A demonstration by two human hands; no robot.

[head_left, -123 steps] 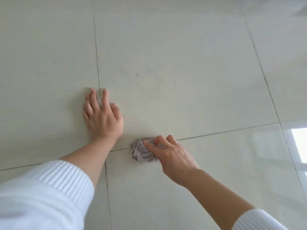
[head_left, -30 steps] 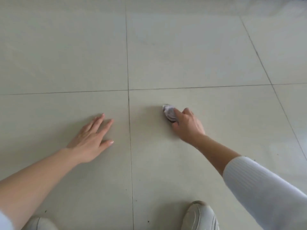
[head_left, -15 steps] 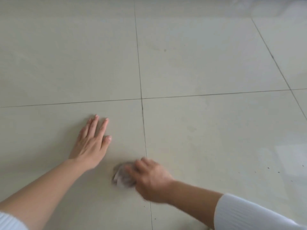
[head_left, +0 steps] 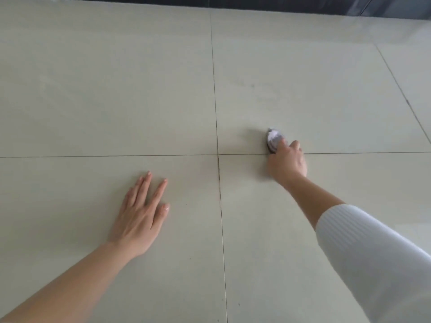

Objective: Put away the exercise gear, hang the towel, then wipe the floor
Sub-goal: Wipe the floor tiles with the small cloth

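Observation:
A small crumpled grey cloth [head_left: 273, 139] lies pressed on the pale tiled floor [head_left: 116, 89], just beyond a grout line right of centre. My right hand [head_left: 286, 162] grips the cloth from behind, with the arm stretched forward and a white ribbed sleeve pushed up the forearm. My left hand [head_left: 142, 213] rests flat on the tile at lower left, fingers straight and spread, holding nothing. Part of the cloth is hidden under my right fingers.
Large cream tiles with thin dark grout lines fill the view. A dark skirting or wall base [head_left: 279, 5] runs along the top edge. A faint smudge [head_left: 253, 86] marks the tile beyond the cloth.
My right hand has swept the cloth from close by my left hand forward and to the right, past the grout line. My left hand stays flat on the floor.

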